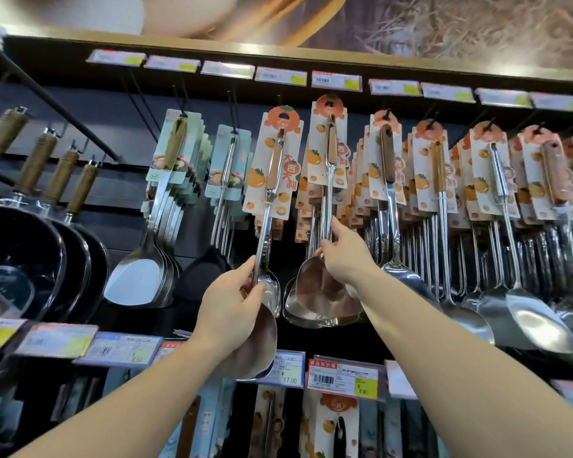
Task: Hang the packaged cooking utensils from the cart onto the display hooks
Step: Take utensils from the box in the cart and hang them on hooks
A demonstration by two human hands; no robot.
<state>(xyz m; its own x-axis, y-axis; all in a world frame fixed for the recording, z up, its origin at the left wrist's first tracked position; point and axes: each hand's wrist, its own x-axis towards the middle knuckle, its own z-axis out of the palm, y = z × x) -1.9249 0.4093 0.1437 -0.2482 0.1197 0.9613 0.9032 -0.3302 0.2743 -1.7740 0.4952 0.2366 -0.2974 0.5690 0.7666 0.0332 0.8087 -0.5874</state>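
Both hands are raised: my left hand [234, 299] grips a steel ladle with wooden handle on an orange-printed card [272, 180], its card up at 12 o'clock from my grip. My right hand [343, 256] pinches the shaft of a carded steel spatula [328, 200] already at its black display hook [332, 119]. I judge hanging is midway; next, thread the ladle card's hole onto a hook.

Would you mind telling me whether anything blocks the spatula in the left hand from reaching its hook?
Nothing visible blocks it. The left hand holds the spatula with its orange card top just below the price-tag rail; the neighbouring hanging spatulas, steadied by the right hand, hang alongside.
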